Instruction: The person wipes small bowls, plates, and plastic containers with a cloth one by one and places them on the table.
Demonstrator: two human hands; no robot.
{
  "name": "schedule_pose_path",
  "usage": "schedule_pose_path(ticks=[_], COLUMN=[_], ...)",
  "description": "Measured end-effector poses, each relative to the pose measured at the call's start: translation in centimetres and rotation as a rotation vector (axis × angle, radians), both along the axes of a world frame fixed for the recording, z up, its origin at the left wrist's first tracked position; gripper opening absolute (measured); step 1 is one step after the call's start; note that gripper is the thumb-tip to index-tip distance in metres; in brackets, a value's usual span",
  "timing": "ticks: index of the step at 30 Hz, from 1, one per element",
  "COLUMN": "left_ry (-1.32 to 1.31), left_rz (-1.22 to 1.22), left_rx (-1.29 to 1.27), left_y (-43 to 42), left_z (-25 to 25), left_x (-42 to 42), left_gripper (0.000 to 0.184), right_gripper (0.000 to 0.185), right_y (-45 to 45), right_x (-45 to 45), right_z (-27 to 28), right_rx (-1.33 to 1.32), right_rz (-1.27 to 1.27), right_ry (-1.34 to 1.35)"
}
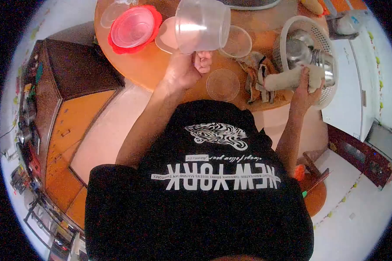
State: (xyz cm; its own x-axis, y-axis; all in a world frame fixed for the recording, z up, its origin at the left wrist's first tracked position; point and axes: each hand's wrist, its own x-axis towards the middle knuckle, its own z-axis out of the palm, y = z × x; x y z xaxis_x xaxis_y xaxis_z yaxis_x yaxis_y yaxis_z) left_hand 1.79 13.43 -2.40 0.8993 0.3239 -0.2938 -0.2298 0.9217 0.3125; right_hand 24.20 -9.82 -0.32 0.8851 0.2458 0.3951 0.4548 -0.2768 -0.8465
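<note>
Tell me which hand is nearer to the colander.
Right. The right hand is at the near side of the colander; the left hand is well off to its left.

1. L hand (pixel 191 69), fingers curled, holds clear tub (pixel 202 26) by near side, over wood table (pixel 137 67).
2. R hand (pixel 310 80) grips off-white cloth (pixel 285 80), bunched lengthwise, in front of steel vessels (pixel 298 53) in white colander (pixel 323 41).
3. Patterned cloth (pixel 252 85) crumpled nr table edge, btwn colander & clear disc (pixel 222 85).
4. 2nd clear disc (pixel 238 41) just beyond, beside tub.
5. Far L: red bowl (pixel 158 30) w/ wavy rim, clear bowl (pixel 135 32) inside.
6. Wearer's blk T-shirt (pixel 196 217), wht print, fills bottom ctr.
</note>
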Motion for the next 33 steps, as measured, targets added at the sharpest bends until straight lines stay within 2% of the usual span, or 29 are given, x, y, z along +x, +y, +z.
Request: schedule_pose_path(ticks=[2, 3, 5, 6, 8, 9, 10, 11, 15, 17, 19, 20, 21, 23, 25, 27, 28, 30, 33], left_ry=[-0.006, 0.086, 0.178, 0.208, 0.234, 0.323, 0.407, 0.400, 0.348, 0.366, 0.342, 0.318, 0.317, 0.197, 0.190, 0.186, 0.111, 0.035, 0.077], left_rz=[-0.004, 0.045, 0.093, 0.115, 0.131, 0.094, 0.056, 0.051, 0.030, -0.094, -0.128, -0.163, -0.167, -0.222, -0.228, -0.229, -0.224, -0.221, -0.243], left_rx=[-0.027, -0.018, -0.009, 0.058, 0.124, 0.338, 0.551, 0.551, 0.556, 0.796, 0.804, 0.813, 0.812, 0.813, 0.838, 0.866, 0.921, 0.974, 0.489], left_y=[-0.4, -0.7, -1.2, -1.6, -2.2, -2.6, -3.0, -3.4, -3.9, -3.6, -3.4, -3.4, -3.1, -2.7, -2.8, -2.8, -2.8, -3.0, -3.4], left_z=[0.7, 1.2, 1.5, 1.4, 0.8, 0.3, 0.0, -0.1, 0.9, 1.6, 1.4, 1.1, 0.3, -1.5, 0.1, 1.6, 2.2, 2.3, 1.6], left_x=[0.3, 0.5, 0.9, 1.2, 1.6, 1.7, 1.7, 1.7, 0.6, -0.2, -0.5, -0.7, -0.9, -0.9, -1.0, -0.9, -0.8, -0.5, 0.0], left_gripper=[0.026, 0.026, 0.026, 0.027, 0.028, 0.028, 0.029, 0.029, 0.031, 0.031, 0.030, 0.030, 0.030, 0.030, 0.029, 0.028, 0.028, 0.027, 0.022], right_gripper=[0.032, 0.032, 0.032, 0.036, 0.041, 0.047, 0.050, 0.054, 0.044, 0.041, 0.033, 0.030, 0.030, 0.029, 0.033, 0.037, 0.037, 0.037, 0.032], right_y=[2.4, 3.8, 5.6, 6.4, 7.2, 7.6, 8.1, 8.7, 8.5, 8.5, 8.4, 8.6, 8.6, 8.3, 8.2, 8.1, 8.1, 7.9, 7.8], right_x=[-2.8, -4.7, -7.0, -7.3, -7.0, -6.9, -7.6, -8.4, -8.0, -8.1, -8.4, -8.6, -8.4, -8.0, -7.6, -7.7, -7.7, -7.5, -7.0], right_z=[3.1, 5.2, 5.9, 5.4, 4.3, 4.2, 4.3, 4.6, 5.5, 6.1, 6.6, 7.0, 7.3, 7.8, 7.7, 7.2, 6.9, 6.2, 3.2], right_rx=[0.042, 0.115, 0.187, 0.264, 0.334, 0.108, 0.062, 0.019, -0.020, -0.034, 0.061, 0.086, 0.085, -0.010, -0.048, 0.127, 0.129, 0.191, 0.342], right_rz=[0.023, 0.126, 0.227, 0.341, 0.449, 0.487, 0.523, 0.560, 0.534, 0.510, 0.525, 0.479, 0.474, 0.561, 0.630, 0.713, 0.712, 0.773, 0.865], right_ry=[0.000, 0.039, 0.079, -0.120, -0.324, -0.574, -0.627, -0.681, -0.447, -0.342, 0.375, 0.498, 0.499, 0.764, 0.823, 1.052, 1.052, 1.236, 1.308])
